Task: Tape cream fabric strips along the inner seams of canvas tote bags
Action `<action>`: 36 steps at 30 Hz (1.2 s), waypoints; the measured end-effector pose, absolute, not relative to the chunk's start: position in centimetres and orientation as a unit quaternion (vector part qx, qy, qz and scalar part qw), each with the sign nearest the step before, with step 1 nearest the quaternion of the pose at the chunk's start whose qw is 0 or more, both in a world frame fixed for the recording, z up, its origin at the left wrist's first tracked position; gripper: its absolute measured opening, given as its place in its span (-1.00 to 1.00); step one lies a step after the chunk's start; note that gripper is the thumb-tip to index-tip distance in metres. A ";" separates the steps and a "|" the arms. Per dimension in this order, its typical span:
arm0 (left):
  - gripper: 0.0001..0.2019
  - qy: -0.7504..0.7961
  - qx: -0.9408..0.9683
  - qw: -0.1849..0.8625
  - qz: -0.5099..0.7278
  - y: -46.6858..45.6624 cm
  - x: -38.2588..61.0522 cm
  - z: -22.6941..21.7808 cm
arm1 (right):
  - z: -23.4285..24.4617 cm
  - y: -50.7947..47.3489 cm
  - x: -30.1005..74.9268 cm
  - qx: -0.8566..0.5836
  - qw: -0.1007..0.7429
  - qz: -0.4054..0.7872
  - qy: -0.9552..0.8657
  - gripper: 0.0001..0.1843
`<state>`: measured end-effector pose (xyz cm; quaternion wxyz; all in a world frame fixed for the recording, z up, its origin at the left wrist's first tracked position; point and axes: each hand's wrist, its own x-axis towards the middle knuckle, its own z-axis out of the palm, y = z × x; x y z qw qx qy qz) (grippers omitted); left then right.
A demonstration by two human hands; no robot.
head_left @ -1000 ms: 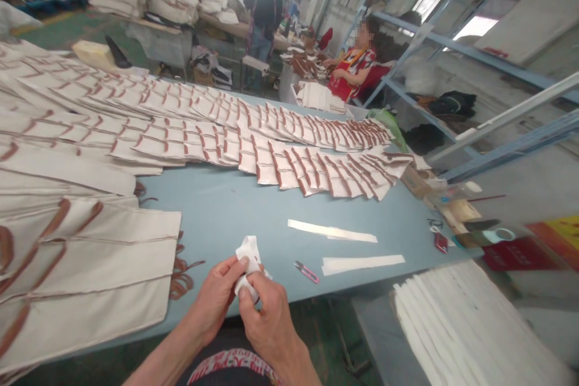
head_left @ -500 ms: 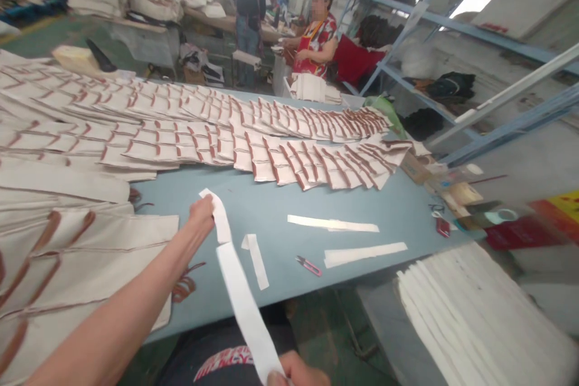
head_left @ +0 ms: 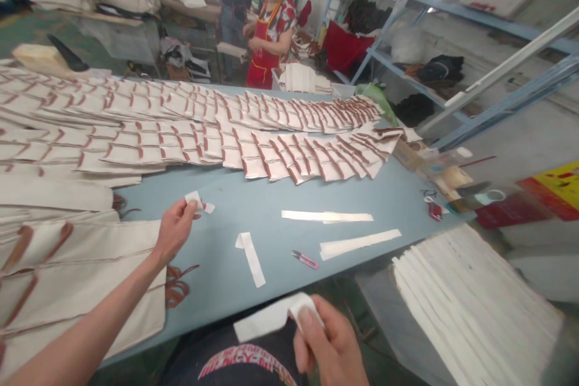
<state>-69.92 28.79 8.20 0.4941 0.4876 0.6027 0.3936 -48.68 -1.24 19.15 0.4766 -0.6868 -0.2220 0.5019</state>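
My left hand (head_left: 177, 224) is closed on a short white strip (head_left: 192, 198) above the blue-grey table; a small end of white shows past the fingertips. Close to my body, my right hand (head_left: 332, 338) pinches a longer white strip (head_left: 262, 319), which curls over the thumb and hangs out to the left. Between the hands, a folded white strip (head_left: 253, 262) lies on the table. Pink thread snips (head_left: 305, 259) rest to its right, beside two flat stacks of strips, an upper one (head_left: 325, 216) and a lower one (head_left: 359, 245).
Overlapping rows of cream fabric pieces with brown trim (head_left: 289, 157) cover the table's far side. More cream pieces (head_left: 104, 277) lie at left. A stack of white fabric (head_left: 474, 301) stands at lower right. A person in a red apron (head_left: 266, 42) stands beyond the table, near blue shelving (head_left: 425, 12).
The two white strips have come apart. My right hand has moved up and its strip now curls over the thumb. My left hand has shifted slightly left. The view has turned a little.
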 end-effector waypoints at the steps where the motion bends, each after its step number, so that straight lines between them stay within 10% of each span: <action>1: -0.81 0.590 0.510 0.494 0.385 26.9 -70.3 7.4 | 19.6 0.8 -48.2 -0.676 0.499 0.487 -0.237 -0.35; 21: -0.50 0.333 0.862 0.299 0.236 10.5 -77.0 -6.1 | 15.7 21.4 -43.5 -0.604 0.570 0.506 -0.232 -0.65; 36: -0.61 0.571 0.563 0.539 0.258 14.1 -73.9 -4.1 | 14.7 26.3 -51.2 -0.558 0.528 0.584 -0.262 -0.74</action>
